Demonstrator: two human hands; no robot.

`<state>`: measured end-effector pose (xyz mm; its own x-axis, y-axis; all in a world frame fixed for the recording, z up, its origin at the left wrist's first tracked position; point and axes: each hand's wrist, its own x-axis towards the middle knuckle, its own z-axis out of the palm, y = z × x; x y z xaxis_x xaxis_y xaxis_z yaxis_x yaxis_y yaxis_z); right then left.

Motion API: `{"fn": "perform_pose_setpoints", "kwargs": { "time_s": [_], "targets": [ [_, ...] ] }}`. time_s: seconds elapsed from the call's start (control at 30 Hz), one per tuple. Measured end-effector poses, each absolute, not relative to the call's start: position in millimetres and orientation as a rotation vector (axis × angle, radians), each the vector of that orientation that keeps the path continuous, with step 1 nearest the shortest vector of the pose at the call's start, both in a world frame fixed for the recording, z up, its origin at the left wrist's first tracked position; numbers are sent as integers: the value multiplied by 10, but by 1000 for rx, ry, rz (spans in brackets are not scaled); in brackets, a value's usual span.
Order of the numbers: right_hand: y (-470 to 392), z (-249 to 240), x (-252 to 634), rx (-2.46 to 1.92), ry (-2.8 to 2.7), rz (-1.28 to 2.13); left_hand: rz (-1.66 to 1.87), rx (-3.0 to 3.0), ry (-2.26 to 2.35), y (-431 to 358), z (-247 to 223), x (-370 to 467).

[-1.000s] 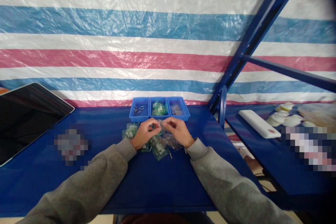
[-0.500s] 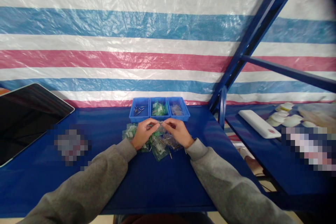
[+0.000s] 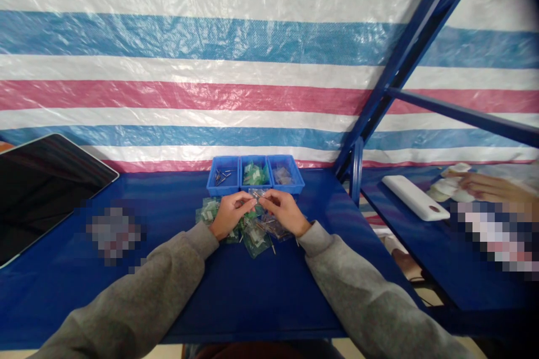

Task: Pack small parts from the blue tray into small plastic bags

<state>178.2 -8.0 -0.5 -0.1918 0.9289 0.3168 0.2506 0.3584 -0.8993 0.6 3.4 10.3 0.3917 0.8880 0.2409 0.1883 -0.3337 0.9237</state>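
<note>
My left hand (image 3: 231, 213) and my right hand (image 3: 284, 211) meet over a heap of small packets, thumbs and forefingers pinched. Between them is a small clear plastic bag (image 3: 257, 193) with something thin and metallic showing in it. Under and around my hands lie green-tinted bags (image 3: 256, 238) with pale pieces inside and clear bags (image 3: 275, 227) with thin parts. Just beyond stand three joined blue bins: the left bin (image 3: 213, 185) holds loose metal pins (image 3: 223, 176), the middle one green bags (image 3: 254, 173), the right one clear bags (image 3: 282, 175).
A dark-screened tablet-like panel (image 3: 46, 185) lies at the left, near a blurred patch. Blue frame bars (image 3: 391, 78) rise at the right. On the neighbouring table (image 3: 455, 275) are a white oblong device (image 3: 415, 197), white pieces and another person's hand (image 3: 488, 185).
The clear bag now shows more plainly above my fingertips; my hands have barely shifted. Another person's hand has come in over the white pieces at the right.
</note>
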Motion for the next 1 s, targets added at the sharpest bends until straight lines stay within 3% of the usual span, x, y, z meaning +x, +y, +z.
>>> {"fn": "perform_pose_setpoints", "kwargs": {
  "time_s": [0.47,1.0],
  "targets": [
    [-114,-16,1735,-1078,-1681,799,900,1871,901,26,130,2],
    [-62,65,1792,-973,-1338,1173,1050,1712,875,24,112,4]
  ]
}}
